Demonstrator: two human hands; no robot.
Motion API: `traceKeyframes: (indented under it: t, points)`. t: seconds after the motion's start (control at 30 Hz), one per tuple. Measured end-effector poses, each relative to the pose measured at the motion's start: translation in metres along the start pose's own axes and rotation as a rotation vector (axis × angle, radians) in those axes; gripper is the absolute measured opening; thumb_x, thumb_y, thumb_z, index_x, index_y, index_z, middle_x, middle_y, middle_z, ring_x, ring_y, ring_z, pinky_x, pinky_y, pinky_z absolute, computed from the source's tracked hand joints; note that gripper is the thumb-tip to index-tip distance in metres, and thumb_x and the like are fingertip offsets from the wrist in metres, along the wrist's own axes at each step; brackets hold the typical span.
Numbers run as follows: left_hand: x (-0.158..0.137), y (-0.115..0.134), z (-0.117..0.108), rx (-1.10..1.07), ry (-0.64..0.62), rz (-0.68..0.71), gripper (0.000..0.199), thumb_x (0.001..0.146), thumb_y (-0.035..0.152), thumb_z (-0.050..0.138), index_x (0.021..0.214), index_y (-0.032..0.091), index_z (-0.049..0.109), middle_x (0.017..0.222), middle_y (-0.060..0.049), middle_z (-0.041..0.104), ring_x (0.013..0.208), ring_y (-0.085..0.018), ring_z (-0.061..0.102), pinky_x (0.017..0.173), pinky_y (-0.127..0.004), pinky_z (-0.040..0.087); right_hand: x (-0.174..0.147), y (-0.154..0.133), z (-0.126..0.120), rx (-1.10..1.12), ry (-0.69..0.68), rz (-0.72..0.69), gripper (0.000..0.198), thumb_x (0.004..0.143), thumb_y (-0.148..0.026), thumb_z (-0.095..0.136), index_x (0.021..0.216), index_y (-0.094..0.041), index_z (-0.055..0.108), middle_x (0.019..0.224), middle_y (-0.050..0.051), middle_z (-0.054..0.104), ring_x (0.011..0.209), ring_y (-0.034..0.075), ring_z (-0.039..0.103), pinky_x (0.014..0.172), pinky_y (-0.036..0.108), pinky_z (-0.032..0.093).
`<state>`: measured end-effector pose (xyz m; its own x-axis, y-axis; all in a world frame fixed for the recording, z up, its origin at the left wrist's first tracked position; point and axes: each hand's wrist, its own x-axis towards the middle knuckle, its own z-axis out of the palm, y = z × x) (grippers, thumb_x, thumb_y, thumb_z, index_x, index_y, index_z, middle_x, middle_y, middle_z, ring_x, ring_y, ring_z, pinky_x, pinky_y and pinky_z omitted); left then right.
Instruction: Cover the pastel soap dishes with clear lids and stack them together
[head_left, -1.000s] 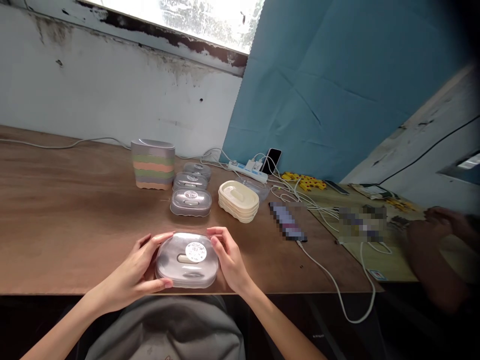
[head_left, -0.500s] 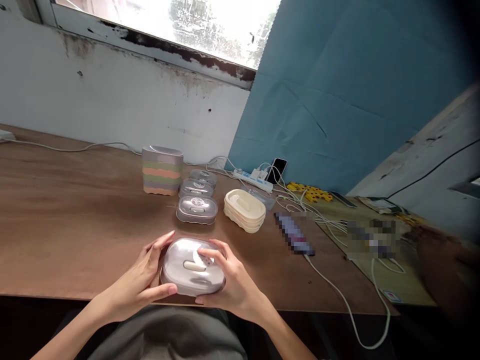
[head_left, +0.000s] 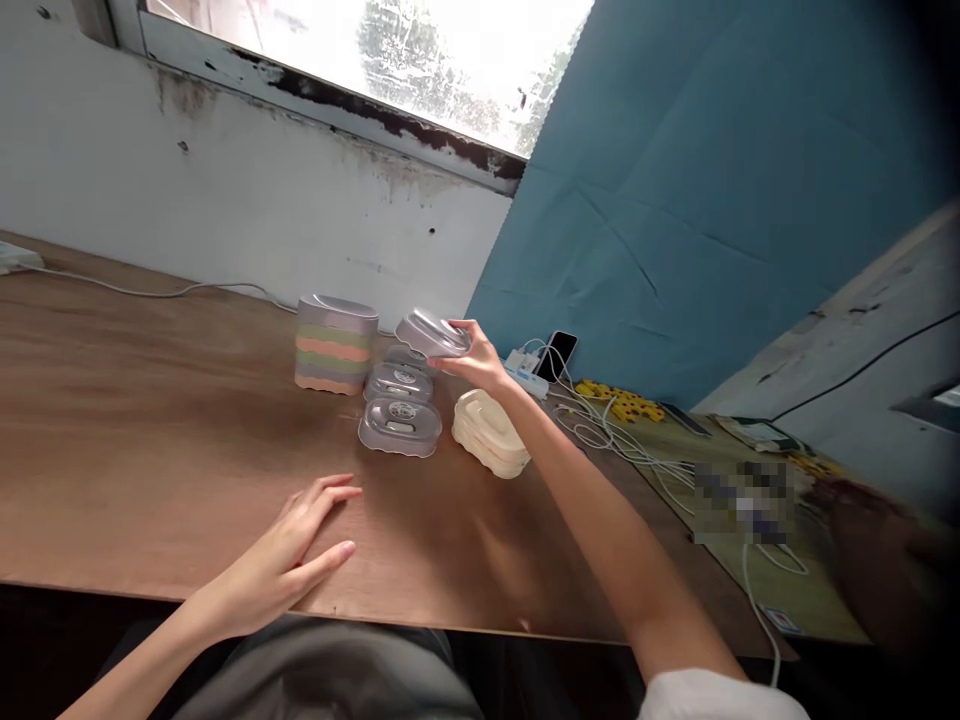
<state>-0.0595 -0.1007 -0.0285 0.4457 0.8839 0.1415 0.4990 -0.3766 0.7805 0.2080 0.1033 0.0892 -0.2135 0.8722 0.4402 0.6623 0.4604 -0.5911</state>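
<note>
My right hand (head_left: 480, 360) reaches across the table with its fingers gripping one side of a greyish oval soap box (head_left: 427, 333) with a clear lid. This box is tilted in the air above the back of a row of similar boxes. The nearest soap box (head_left: 400, 428) shows a round white label, and another soap box (head_left: 396, 382) stands behind it. My left hand (head_left: 311, 555) rests on the table near the front edge, fingers spread, holding nothing. A pile of cream oval trays (head_left: 487, 435) lies beside my right forearm.
A tall stack of coloured oval pieces (head_left: 337, 345) stands left of the boxes. A power strip (head_left: 529, 380), a phone (head_left: 556, 355) and tangled white cables (head_left: 600, 425) lie at the right. Another person's blurred hand (head_left: 862, 520) shows at the far right.
My right hand has carried the soap box forward from the table's front edge to above the back of the row. My left hand has let go of it and stays near the edge.
</note>
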Motion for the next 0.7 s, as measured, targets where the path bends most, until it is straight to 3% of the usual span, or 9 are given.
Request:
traceKeyframes:
  t: [0.1,0.23,0.3,0.5,0.7]
  points:
    - [-0.001,0.001,0.0,0.063,-0.006,0.014,0.035,0.095,0.041,0.042,0.129,0.032,0.043,0.146,-0.005,0.034,0.135,-0.028,0.034,0.109,-0.048,0.034,0.035,0.021,0.015,-0.119,-0.039,0.03,0.069,0.054,-0.027,0.087,0.115,-0.022,0.055,0.121,0.009,0.054,0.114,0.031,0.051,0.096,0.046,0.043]
    - [0.0,0.001,0.001,0.101,-0.03,0.04,0.032,0.095,0.038,0.043,0.126,0.031,0.046,0.143,-0.006,0.037,0.133,-0.028,0.035,0.107,-0.046,0.036,0.056,0.039,0.033,-0.225,-0.067,0.068,0.04,0.086,-0.034,0.065,0.12,-0.017,0.054,0.124,0.009,0.055,0.108,0.024,0.057,0.09,0.044,0.049]
    - [0.001,0.0,0.001,0.121,-0.032,0.044,0.031,0.094,0.037,0.044,0.124,0.03,0.048,0.142,-0.006,0.038,0.132,-0.028,0.035,0.106,-0.046,0.036,0.063,0.046,0.041,-0.268,-0.082,0.096,0.033,0.093,-0.033,0.056,0.121,-0.017,0.054,0.123,0.008,0.056,0.104,0.022,0.059,0.087,0.043,0.052]
    - [0.001,0.0,0.001,0.145,-0.009,0.063,0.031,0.092,0.035,0.047,0.122,0.029,0.051,0.138,-0.007,0.043,0.129,-0.028,0.039,0.104,-0.045,0.039,0.08,0.055,0.057,-0.381,-0.182,0.164,0.033,0.092,-0.033,0.057,0.12,-0.017,0.055,0.121,0.008,0.058,0.102,0.021,0.061,0.085,0.042,0.053]
    - [0.001,0.003,0.0,0.178,0.006,0.092,0.029,0.091,0.035,0.049,0.119,0.027,0.054,0.134,-0.008,0.046,0.127,-0.028,0.041,0.103,-0.043,0.04,0.076,0.044,0.057,-0.462,-0.225,0.196,0.033,0.092,-0.033,0.057,0.12,-0.017,0.055,0.12,0.008,0.058,0.101,0.021,0.061,0.085,0.042,0.053]
